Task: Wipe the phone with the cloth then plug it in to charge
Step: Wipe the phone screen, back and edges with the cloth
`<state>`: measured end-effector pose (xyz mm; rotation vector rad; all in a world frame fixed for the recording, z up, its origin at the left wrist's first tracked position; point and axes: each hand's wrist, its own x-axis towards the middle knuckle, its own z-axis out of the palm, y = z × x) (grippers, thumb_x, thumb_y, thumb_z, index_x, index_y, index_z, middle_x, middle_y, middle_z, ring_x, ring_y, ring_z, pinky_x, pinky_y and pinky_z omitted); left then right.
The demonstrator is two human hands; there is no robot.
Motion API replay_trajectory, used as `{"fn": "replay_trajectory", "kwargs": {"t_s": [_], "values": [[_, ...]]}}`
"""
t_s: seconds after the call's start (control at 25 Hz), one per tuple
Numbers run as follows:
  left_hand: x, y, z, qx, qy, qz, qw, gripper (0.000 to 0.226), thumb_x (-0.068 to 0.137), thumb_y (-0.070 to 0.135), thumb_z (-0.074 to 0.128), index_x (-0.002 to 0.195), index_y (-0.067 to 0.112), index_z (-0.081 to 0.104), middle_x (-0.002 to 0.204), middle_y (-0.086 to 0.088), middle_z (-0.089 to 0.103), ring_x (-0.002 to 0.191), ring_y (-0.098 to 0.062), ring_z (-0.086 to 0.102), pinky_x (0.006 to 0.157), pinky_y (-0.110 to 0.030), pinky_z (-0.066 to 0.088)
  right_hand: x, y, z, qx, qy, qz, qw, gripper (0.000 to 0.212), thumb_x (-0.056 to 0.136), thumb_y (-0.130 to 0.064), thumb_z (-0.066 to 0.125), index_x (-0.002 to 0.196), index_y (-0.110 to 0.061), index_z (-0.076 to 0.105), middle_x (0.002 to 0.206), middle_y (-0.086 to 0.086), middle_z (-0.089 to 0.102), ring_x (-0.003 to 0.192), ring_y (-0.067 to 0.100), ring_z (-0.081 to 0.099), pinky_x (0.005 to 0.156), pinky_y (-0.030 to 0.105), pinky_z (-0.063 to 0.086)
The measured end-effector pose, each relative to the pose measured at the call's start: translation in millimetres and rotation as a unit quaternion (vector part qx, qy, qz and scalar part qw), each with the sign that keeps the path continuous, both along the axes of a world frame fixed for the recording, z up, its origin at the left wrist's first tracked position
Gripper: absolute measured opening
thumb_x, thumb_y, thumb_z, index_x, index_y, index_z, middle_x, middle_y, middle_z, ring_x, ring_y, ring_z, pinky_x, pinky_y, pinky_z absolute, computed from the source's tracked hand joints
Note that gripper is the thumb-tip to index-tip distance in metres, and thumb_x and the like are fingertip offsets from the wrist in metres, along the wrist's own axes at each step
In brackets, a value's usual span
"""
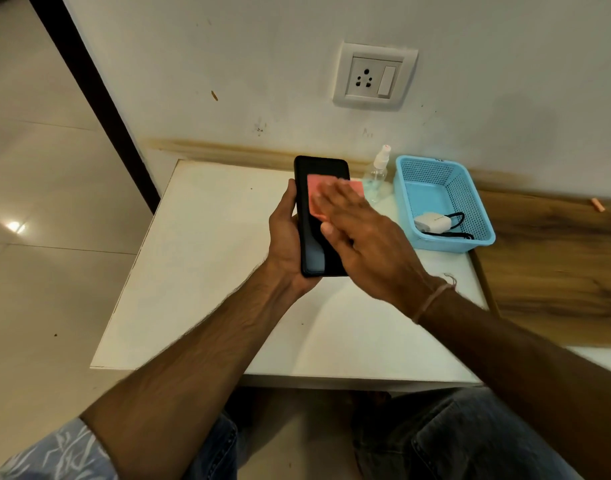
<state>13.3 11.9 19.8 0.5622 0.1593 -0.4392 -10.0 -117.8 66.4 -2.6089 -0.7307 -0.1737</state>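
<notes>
The left hand (286,237) grips the black phone (317,237) by its left edge and lower end, fingers curled round it from behind, and holds it screen-up above the white worktop (200,271), roughly upright and leaning a little away from the person. The right hand (362,237) lies flat across the screen with its fingers straight and together, pressing a pink cloth (316,199) against the upper half of the glass (the cloth shows at the fingertips and beyond them to the right, the rest hidden under the palm). A thin thread band (432,301) circles the right wrist.

Behind the phone, near the wall, stands a small clear spray bottle (376,174) with a white nozzle. Just beside it to the right sits a light blue perforated basket (470,188), and in its near corner lies a white charger (432,222) with a black cable (458,220) coiled next to it. A white wall socket (375,76) with a switch is set in the wall above the worktop, with nothing plugged into it.
</notes>
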Motion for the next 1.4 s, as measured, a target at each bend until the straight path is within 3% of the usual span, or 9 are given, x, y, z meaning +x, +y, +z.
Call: {"fn": "replay_trajectory", "kwargs": {"t_s": [0.16,0.4,0.64,0.88,1.04,1.12,1.2,1.28,1.4], "values": [[0.0,-3.3,0.0,-0.016,0.005,0.007,1.0,0.062,0.097,0.064,0.042,0.106,0.016,0.08,0.111,-0.01,0.076,0.102,-0.026,0.073,0.084,-0.038,0.06,32.1,14.2,3.6,-0.002,-0.002,-0.046,0.999,0.046,0.103,-0.031,0.035,0.148,-0.021,0.031,0.157,-0.003,0.022,0.147,0.011,0.01,0.119,0.027,0.015],[-0.1,-0.8,1.7,-0.031,0.007,0.023,0.999,0.056,0.097,0.061,0.047,0.111,0.016,0.078,0.124,-0.008,0.071,0.116,-0.025,0.068,0.099,-0.038,0.053,29.8,28.3,4.7,0.007,-0.002,-0.015,1.0,0.044,0.102,-0.029,0.039,0.145,-0.02,0.038,0.156,-0.002,0.026,0.147,0.014,0.011,0.12,0.035,0.018],[4.1,13.7,6.8,-0.044,-0.014,-0.007,0.999,0.079,0.095,0.069,0.038,0.134,0.002,0.053,0.109,-0.019,0.064,0.095,-0.031,0.063,0.087,-0.039,0.053,-27.6,16.3,-6.9,0.0,0.027,0.074,0.997,0.046,0.1,-0.032,0.041,0.144,-0.018,0.039,0.154,-0.003,0.03,0.146,0.011,0.014,0.12,0.035,0.017],[6.2,16.8,4.9,-0.044,-0.025,0.003,0.999,0.08,0.096,0.068,0.037,0.133,-0.001,0.054,0.108,-0.021,0.063,0.09,-0.033,0.061,0.088,-0.042,0.051,-51.9,-20.3,-0.7,-0.042,-0.004,0.137,0.99,0.044,0.098,-0.024,0.046,0.139,-0.011,0.046,0.149,0.002,0.038,0.143,0.015,0.027,0.115,0.039,0.031],[6.2,18.4,2.4,-0.039,-0.031,0.014,0.999,0.075,0.097,0.066,0.039,0.127,0.002,0.063,0.108,-0.023,0.063,0.088,-0.035,0.062,0.086,-0.042,0.052,-47.0,-42.3,-2.5,0.122,0.005,0.011,0.992,0.032,0.098,-0.028,0.048,0.126,-0.02,0.062,0.131,0.0,0.061,0.127,0.007,0.051,0.102,0.03,0.046],[5.6,18.3,0.5,-0.025,-0.038,0.019,0.999,0.073,0.097,0.065,0.038,0.127,0.003,0.063,0.108,-0.024,0.063,0.088,-0.035,0.063,0.084,-0.04,0.053,-30.6,-49.5,-5.9,0.219,0.021,-0.13,0.967,0.026,0.098,-0.036,0.044,0.103,-0.026,0.067,0.097,-0.003,0.071,0.093,0.007,0.063,0.079,0.036,0.054],[5.0,17.1,-0.5,-0.021,-0.033,0.019,0.999,0.074,0.097,0.066,0.039,0.128,0.003,0.064,0.109,-0.024,0.063,0.089,-0.035,0.063,0.087,-0.041,0.053,-4.9,-56.2,-13.8,0.266,0.035,-0.227,0.936,0.028,0.099,-0.035,0.044,0.086,-0.018,0.062,0.076,-0.001,0.062,0.071,0.015,0.055,0.065,0.043,0.048],[4.9,15.7,-1.8,-0.013,-0.03,0.017,0.999,0.077,0.097,0.066,0.039,0.132,0.002,0.061,0.111,-0.024,0.064,0.092,-0.034,0.064,0.09,-0.042,0.053,18.6,-61.7,-22.1,0.237,0.004,-0.24,0.941,0.023,0.1,-0.026,0.047,0.089,-0.016,0.065,0.077,0.004,0.065,0.07,0.018,0.056,0.067,0.042,0.048],[5.0,13.6,-2.8,0.004,-0.022,0.013,1.0,0.079,0.097,0.068,0.039,0.138,0.003,0.057,0.119,-0.024,0.063,0.096,-0.034,0.065,0.093,-0.043,0.052,41.8,-61.1,-42.1,0.071,-0.047,-0.156,0.984,0.029,0.096,-0.008,0.05,0.121,-0.013,0.063,0.112,0.008,0.07,0.101,0.023,0.066,0.091,0.034,0.05]]}}
